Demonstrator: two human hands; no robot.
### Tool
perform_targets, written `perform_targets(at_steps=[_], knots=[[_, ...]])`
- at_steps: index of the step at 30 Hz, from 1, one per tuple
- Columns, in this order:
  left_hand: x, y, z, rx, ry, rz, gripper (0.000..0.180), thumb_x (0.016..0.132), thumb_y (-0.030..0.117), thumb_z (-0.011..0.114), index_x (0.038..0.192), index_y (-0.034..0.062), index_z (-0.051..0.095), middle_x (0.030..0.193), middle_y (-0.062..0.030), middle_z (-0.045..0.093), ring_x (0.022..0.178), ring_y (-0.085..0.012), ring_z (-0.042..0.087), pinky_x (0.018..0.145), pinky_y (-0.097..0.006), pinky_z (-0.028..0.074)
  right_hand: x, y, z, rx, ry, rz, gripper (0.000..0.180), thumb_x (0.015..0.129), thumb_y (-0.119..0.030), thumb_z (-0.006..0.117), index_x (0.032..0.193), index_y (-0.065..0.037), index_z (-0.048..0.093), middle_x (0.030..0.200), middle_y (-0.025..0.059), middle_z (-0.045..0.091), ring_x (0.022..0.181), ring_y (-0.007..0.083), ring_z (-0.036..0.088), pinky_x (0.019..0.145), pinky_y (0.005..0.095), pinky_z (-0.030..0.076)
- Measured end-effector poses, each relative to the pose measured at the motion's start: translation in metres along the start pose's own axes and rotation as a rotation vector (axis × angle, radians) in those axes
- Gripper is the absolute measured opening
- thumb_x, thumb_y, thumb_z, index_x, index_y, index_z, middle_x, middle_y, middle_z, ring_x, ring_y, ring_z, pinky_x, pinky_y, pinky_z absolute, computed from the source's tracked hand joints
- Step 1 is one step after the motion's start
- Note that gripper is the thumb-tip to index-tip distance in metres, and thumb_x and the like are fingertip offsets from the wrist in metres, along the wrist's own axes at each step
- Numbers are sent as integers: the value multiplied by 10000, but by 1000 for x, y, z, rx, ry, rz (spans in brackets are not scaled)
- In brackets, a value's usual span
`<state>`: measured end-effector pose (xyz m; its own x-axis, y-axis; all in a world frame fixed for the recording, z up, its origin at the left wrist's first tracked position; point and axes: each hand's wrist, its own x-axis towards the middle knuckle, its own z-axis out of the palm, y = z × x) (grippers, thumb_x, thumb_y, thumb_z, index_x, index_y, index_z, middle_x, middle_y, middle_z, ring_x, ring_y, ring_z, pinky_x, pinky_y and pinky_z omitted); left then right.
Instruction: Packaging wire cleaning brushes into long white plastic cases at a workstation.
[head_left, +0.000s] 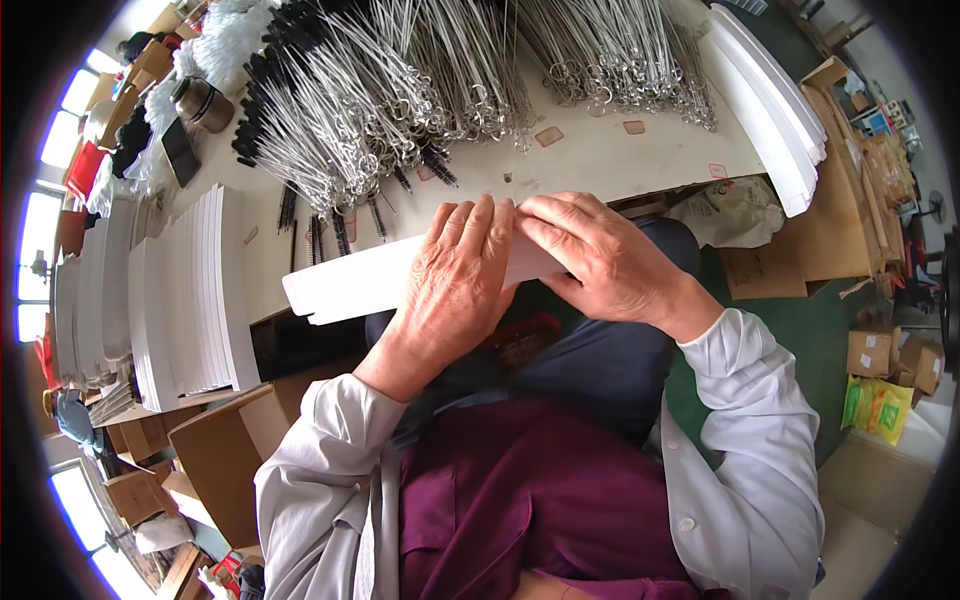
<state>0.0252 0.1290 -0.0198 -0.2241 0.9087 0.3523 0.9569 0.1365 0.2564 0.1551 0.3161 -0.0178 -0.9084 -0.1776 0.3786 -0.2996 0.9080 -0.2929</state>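
A long, narrow white cardboard box (350, 283) lies across the near edge of the table, over my lap. My left hand (450, 275) rests on top of its middle, fingers close together, with the thumb around the near side. At the box's right end my right hand (610, 258) has its fingers bent over the far edge and its thumb on the near side. Both hands cover much of that end, so whether its flap is closed is hidden. Just beyond lies a big heap of wire-handled brushes (390, 110) with ring ends and black bristles.
White boxes (190, 300) stand in rows at the left, and more flat white boxes (765, 110) are stacked at the right. A second brush bundle (630, 60), a flask (203, 104) and a dark phone-like slab (181, 153) are on the table (590, 150). Cardboard cartons (800, 240) flank me.
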Motion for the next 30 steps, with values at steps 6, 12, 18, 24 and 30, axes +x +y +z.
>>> perform_targets(at_steps=[6, 12, 18, 24, 30], knots=[[-10, -19, 8, -43, -92, -122, 775, 743, 170, 825, 1409, -32, 485, 1246, -209, 605, 1145, -387, 600, 1001, -477, 488, 10, 2, 11, -50, 52, -30, 541, 774, -99, 789, 1277, 21, 628, 1328, 159, 603, 1225, 332, 589, 1081, 431, 471], [-23, -34, 4, 44, -19, -166, 736, 756, 162, 813, 1403, 1, 502, 1210, -183, 626, 1092, -376, 629, 946, -473, 512, -12, 3, 14, -84, 297, 314, 381, 823, -109, 803, 1162, 2, 669, 1120, 147, 647, 1024, 338, 640, 877, 418, 547], [-30, -31, 13, 57, -9, -118, 732, 757, 165, 813, 1402, 3, 507, 1207, -180, 627, 1079, -361, 634, 941, -466, 519, -14, -15, 34, -78, 345, 411, 377, 818, -86, 792, 1162, 15, 673, 1113, 154, 650, 1019, 335, 644, 874, 412, 546], [-29, -25, 14, 79, -27, -117, 723, 744, 148, 810, 1382, -20, 513, 1200, -180, 628, 1072, -354, 637, 940, -453, 524, -12, -20, 64, 107, 370, 502, 425, 829, -108, 799, 1201, 30, 647, 1087, 183, 665, 910, 317, 650, 827, 384, 554], [-32, -29, 17, 106, -30, -114, 726, 730, 133, 808, 1371, -35, 509, 1195, -185, 620, 1067, -352, 632, 940, -452, 524, -11, -19, 64, 608, 331, 763, 404, 884, -169, 808, 1187, 46, 648, 1002, 125, 718, 780, 174, 688, 710, 305, 568]])
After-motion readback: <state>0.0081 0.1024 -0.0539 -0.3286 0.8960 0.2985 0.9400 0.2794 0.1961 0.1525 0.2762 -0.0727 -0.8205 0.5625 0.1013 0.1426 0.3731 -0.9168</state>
